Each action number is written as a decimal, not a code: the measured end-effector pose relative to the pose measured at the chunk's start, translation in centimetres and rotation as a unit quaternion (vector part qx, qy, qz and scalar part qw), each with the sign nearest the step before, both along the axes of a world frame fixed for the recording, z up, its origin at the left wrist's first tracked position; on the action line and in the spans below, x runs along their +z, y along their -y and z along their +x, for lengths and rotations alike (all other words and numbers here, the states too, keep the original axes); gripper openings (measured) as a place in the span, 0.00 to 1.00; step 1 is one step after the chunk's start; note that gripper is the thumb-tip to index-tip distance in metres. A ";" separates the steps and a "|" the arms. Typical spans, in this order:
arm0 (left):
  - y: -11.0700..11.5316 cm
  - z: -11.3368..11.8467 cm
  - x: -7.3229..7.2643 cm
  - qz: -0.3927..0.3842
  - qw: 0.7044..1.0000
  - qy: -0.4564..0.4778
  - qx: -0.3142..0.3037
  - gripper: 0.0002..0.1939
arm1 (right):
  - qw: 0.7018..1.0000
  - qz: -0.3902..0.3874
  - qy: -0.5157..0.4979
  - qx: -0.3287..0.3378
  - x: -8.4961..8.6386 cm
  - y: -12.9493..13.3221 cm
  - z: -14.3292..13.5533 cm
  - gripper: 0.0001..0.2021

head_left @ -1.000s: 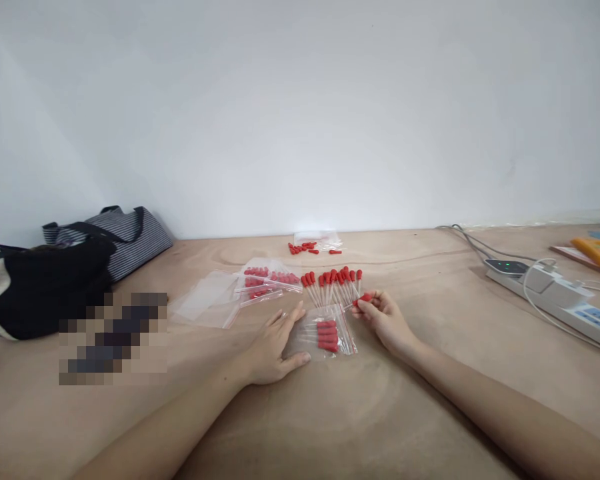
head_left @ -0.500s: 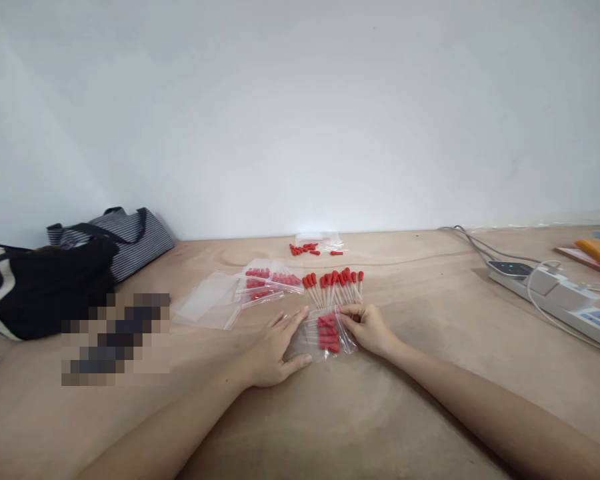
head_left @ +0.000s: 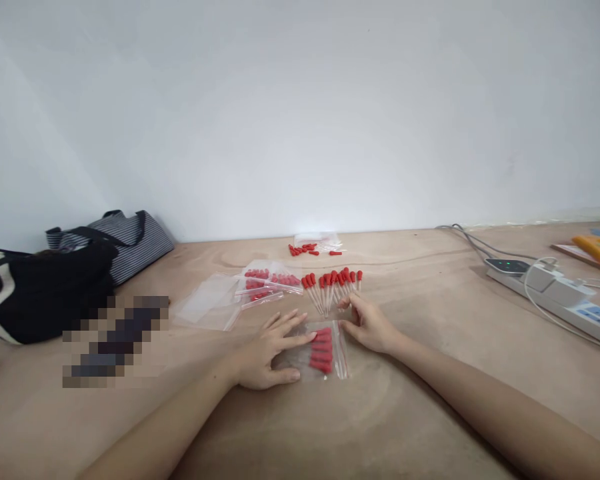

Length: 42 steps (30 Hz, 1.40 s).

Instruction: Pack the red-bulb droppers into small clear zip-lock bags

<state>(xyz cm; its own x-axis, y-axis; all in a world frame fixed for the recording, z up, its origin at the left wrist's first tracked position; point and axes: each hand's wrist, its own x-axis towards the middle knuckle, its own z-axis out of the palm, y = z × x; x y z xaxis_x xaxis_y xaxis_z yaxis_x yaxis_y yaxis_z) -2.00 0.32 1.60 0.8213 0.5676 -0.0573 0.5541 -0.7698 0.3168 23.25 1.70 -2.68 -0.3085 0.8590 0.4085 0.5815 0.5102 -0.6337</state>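
A clear zip bag (head_left: 341, 360) lies flat on the table with several red-bulbed droppers (head_left: 322, 350) side by side in it. My left hand (head_left: 267, 353) rests open on the bag's left part, its index fingertip over the droppers and the thumb spread below. At the bag's upper right corner, beside the zip strip, is my right hand (head_left: 367, 323). Its fingers are bent, and the thumb and index tips are apart, the thumb at the bag's edge. Just beyond both hands, loose droppers (head_left: 333, 280) fan out with red bulbs pointing away; my right fingers hide some stems.
Filled zip bags (head_left: 267, 283) lie left of the loose droppers, beside flat unfilled bags (head_left: 207, 300). More droppers (head_left: 305, 249) lie near the wall. A power strip (head_left: 545, 287) with cables stands right. Black (head_left: 50, 293) and striped bags (head_left: 147, 243) stand left.
The zip bag has shifted slightly nearer and now lies flatter, with its zip strip in full view. My right fingers have come off its edge and parted; my left index finger has moved onto the droppers.
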 end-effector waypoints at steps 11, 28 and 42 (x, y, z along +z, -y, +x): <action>-2.3 -3.3 -0.4 0.101 0.990 0.080 0.066 0.20 | 0.959 0.201 0.141 0.139 0.0 0.9 -1.2 0.10; -1.1 0.0 -2.4 0.125 0.978 0.166 0.023 0.15 | 0.935 0.276 0.190 0.113 0.5 1.6 -0.7 0.09; -0.8 -0.7 -2.2 0.070 0.982 0.175 0.002 0.19 | 0.930 0.263 0.216 0.138 0.4 0.5 0.6 0.13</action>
<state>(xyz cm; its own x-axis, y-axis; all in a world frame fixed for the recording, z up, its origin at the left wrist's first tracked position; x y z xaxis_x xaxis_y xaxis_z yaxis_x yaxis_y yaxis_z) -2.71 1.13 -0.60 0.7741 0.5536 0.3070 0.4343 -0.8173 0.3787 23.88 1.20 -2.25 -0.7212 0.4392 0.5357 0.5244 0.8515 0.0078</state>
